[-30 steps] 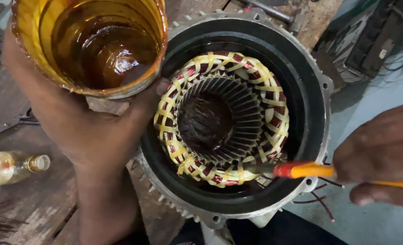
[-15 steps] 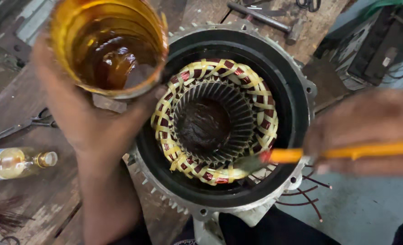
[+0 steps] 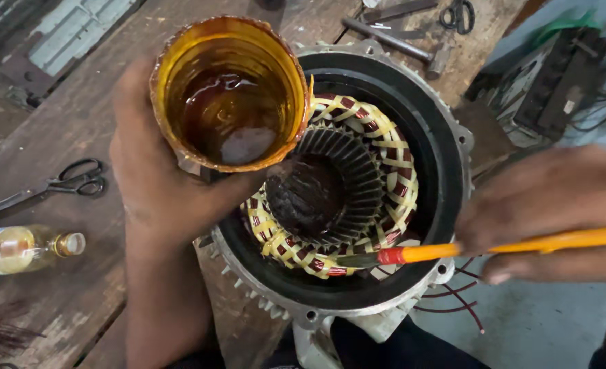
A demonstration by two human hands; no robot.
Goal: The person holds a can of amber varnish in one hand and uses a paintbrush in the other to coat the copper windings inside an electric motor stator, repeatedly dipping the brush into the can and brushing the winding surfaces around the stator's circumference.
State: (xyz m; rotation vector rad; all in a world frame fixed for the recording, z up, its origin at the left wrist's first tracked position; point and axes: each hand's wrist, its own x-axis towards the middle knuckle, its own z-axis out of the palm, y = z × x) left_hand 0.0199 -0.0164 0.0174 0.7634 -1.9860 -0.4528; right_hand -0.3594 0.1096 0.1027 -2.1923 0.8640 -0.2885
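**Item: motor stator under brush-coating, with varnish tin**

Landmark: motor housing [image 3: 453,171], a round grey metal shell with bolt lugs, standing open-end up on a worn wooden bench [image 3: 77,123].

- Winding [image 3: 398,171]: a ring of coils bound in yellow and dark-red lacing, inside the housing, around a ribbed, dark laminated core.
- Left hand [image 3: 159,191]: closed around a round tin [image 3: 229,92], held over the housing's upper-left rim; amber-stained walls, glossy brown liquid inside.
- Right hand [image 3: 548,212]: at the housing's right edge, fingers pinched on a brush [image 3: 453,251] with an orange handle and red ferrule; bristle tip lay on the winding's lower arc.
- Judgement: good work here would need light strokes following the lacing, and the tin kept level.
- Left of the housing: black scissors [image 3: 71,181], small glass bottle [image 3: 16,249].
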